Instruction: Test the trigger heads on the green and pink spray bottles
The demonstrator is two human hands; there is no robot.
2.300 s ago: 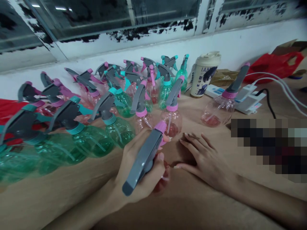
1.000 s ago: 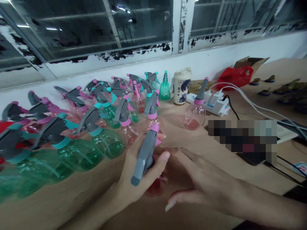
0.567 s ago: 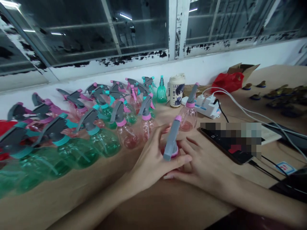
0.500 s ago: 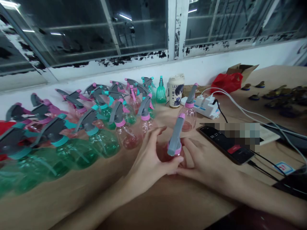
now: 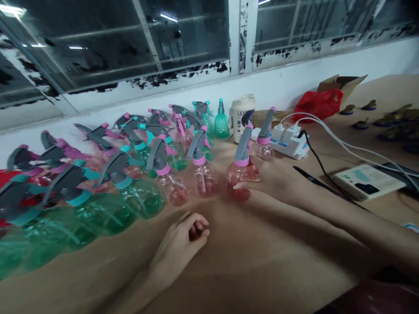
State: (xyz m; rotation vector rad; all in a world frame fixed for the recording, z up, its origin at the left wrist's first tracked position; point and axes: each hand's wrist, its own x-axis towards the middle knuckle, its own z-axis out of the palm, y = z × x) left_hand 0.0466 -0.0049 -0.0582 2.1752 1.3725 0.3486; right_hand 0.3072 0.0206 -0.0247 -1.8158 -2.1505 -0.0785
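Observation:
My right hand [image 5: 273, 176] is wrapped round the clear pink body of a spray bottle [image 5: 238, 179]. This bottle stands upright, with a grey trigger head and a pink collar. Nearer to me, my left hand [image 5: 183, 237] hovers over the table, fingers curled in and nothing seen in them. Just left of the held bottle stands another pink spray bottle [image 5: 205, 176]; behind my right hand is a further pink spray bottle [image 5: 264, 146], partly covered by it. A green spray bottle [image 5: 144, 198] is among the closest things left of my left hand.
Rows of green and pink spray bottles fill the table's left side. Along the wall stand a small green bottle [image 5: 221, 124] and a paper cup [image 5: 241, 120]. A power strip [image 5: 296, 146] with cables, a phone [image 5: 314, 179], a red bag [image 5: 319, 104] and brass-coloured parts [image 5: 396, 120] lie rightward.
The pink spray bottle has moved away from me, beside the other pink ones, with my right hand on it. My left hand has let go and drawn back toward me.

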